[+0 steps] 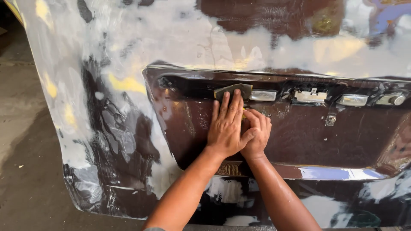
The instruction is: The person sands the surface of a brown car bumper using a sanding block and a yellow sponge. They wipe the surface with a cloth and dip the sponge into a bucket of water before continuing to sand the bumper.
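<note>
In the recessed plate well of the wet, dark maroon car body panel [299, 141], my left hand [227, 126] lies flat, fingers straight and close together, pressing a small greyish-green sheet of sanding paper [234, 90] against the upper edge of the recess. The hand grips nothing; it pins the sheet under the fingertips so that the pressure spreads evenly over the curved lip. My right hand [257, 134] sits just beside and partly beneath the left, fingers curled in loosely, knuckles against the panel; whether it holds a fold of the paper I cannot tell, since the left thumb covers it. It seems placed there to brace the left hand and steady the stroke.

Right of the paper, along the same ledge, sit two pale oblong lamp lenses [263, 95], a white bracket [310, 96] between them and a round metal lock cylinder [398, 100]. Around the recess the panel shows broad patches of grey-white filler [171, 34] with yellow spots [126, 83], all glistening with water. Below lies the grey concrete floor [21, 171].
</note>
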